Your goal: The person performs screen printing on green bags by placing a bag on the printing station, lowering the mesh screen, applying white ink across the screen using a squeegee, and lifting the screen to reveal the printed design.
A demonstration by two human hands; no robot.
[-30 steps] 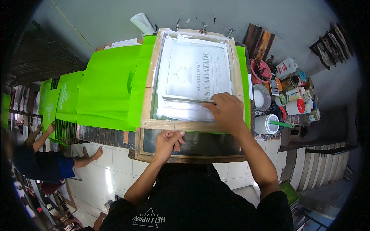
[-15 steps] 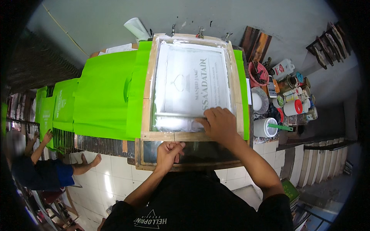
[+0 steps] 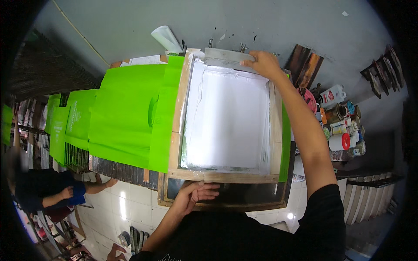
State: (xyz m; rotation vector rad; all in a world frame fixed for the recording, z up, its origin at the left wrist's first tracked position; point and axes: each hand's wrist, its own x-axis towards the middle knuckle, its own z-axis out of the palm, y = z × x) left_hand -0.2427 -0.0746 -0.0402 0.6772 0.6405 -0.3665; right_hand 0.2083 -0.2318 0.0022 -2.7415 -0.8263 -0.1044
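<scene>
A wooden-framed printing screen (image 3: 176, 143) lies flat on the table, its mesh coated all over in white ink (image 3: 228, 122). My right hand (image 3: 263, 64) reaches to the far end of the frame and grips a long squeegee (image 3: 226, 55) lying across the top edge. My left hand (image 3: 197, 193) rests on the near wooden rail of the frame, fingers curled over it. Bright green bags (image 3: 126, 115) lie under the screen and spread out to the left.
Several ink pots and cans (image 3: 342, 126) crowd a shelf at the right. A white paper roll (image 3: 167, 39) leans on the grey wall behind. A seated person (image 3: 48, 193) is on the tiled floor at lower left. More green bags (image 3: 65, 124) are stacked at the far left.
My right hand has pushed the squegee from the near end of the screen to the far end, spreading white ink over the lettered design. My left hand stayed on the near rail.
</scene>
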